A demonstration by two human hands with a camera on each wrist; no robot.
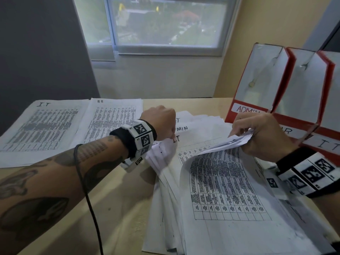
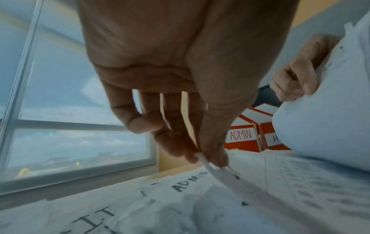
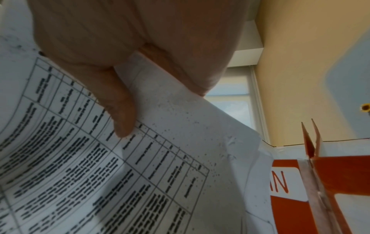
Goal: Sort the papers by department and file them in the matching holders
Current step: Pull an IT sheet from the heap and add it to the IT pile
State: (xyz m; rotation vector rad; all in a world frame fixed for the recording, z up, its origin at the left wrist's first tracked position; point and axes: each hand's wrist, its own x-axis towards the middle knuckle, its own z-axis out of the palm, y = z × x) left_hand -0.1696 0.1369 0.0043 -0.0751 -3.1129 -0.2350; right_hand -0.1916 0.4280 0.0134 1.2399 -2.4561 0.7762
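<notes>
Head view: unsorted paper stack [image 1: 211,190] lies on the wooden desk [image 1: 114,208], near centre-right, fanned at its far end so that handwritten headings "ADMIN" and "I.T" show on lower sheets.

Right hand [image 1: 263,135] grips the far edge of a lifted bundle of printed table sheets [image 1: 220,173], curling it up off the stack; right wrist view confirms the thumb [image 3: 122,110] pressed on the printed face with the paper passing under the palm.

Left hand [image 1: 161,124] is over the stack's far left corner. Left wrist view shows thumb and fingertips [image 2: 192,155] pinching a thin paper edge [image 2: 218,171] raised from the stack.

Sorted piles, far left of desk: an "IT" pile [image 1: 40,129] at the left, an "HR" pile [image 1: 110,120] just beside it on the right, overlapping its edge.

Three red file holders [image 1: 287,89] stand side by side at the far right, labelled "ADMIN", a partly hidden "…R", and "IT" from left to right. Right hand is in front of them.

Window [image 1: 165,24] behind the desk.
</notes>
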